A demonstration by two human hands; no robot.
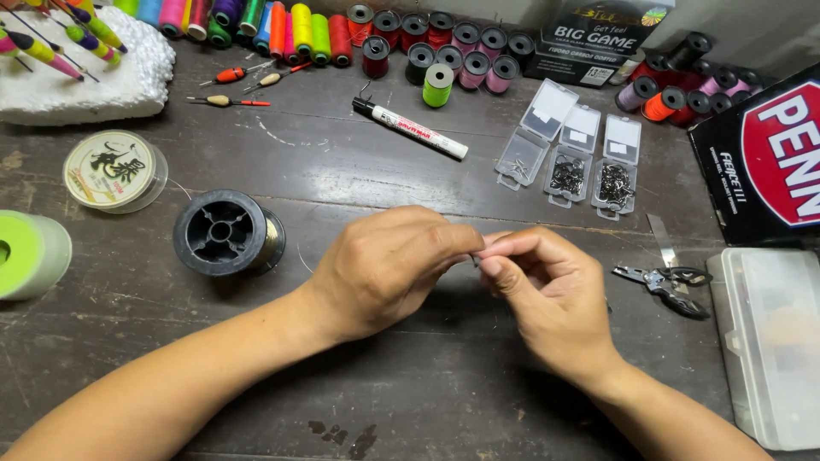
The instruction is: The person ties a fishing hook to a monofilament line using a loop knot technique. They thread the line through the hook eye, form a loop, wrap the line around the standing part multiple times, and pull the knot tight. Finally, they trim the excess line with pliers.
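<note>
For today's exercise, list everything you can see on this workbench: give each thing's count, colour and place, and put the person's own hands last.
Black line spool: one, left of centre.
Clear line spool: one, yellowish label, far left.
Green roll: one, left edge.
Thread spools: many, mixed colours, along the back.
Marker pen: one, white with black cap, centre back.
Small hook boxes: three, clear, lids open, right of centre.
Pliers: one, dark, right.
Clear plastic case: one, right edge.
Floats: several, back left; more stuck in white foam.
Left hand: centre.
Right hand: fingers pinching something tiny, too small to identify.
</note>
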